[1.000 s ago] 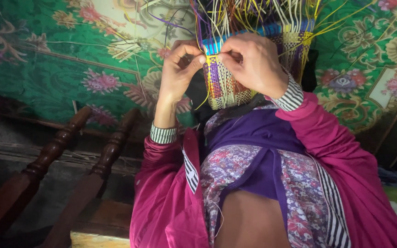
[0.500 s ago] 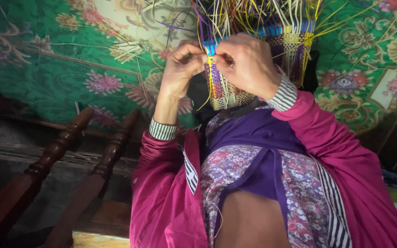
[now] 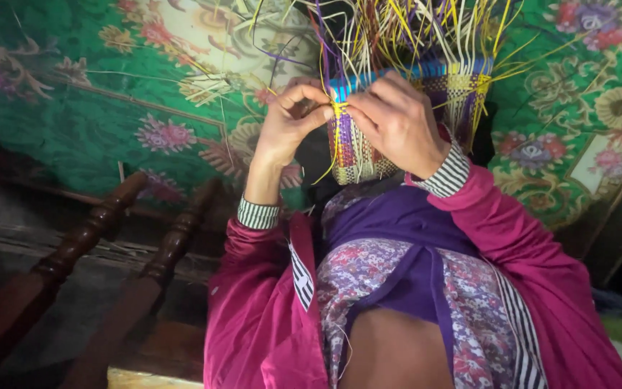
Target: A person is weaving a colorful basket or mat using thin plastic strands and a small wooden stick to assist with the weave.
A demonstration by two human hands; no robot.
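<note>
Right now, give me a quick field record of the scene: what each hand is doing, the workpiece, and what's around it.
left hand: fingertips pinched on a yellow strip at the top edge of the woven basket
right hand: grip closed over the basket's upper edge, beside the left hand
woven basket: unfinished, purple, yellow and blue strips, held above the lap
loose strips: unwoven ends fan upward from the rim
floor covering: green floral sheet under the work
wooden spindles: two dark turned pieces at the left
clothing: magenta jacket, striped cuffs
</note>
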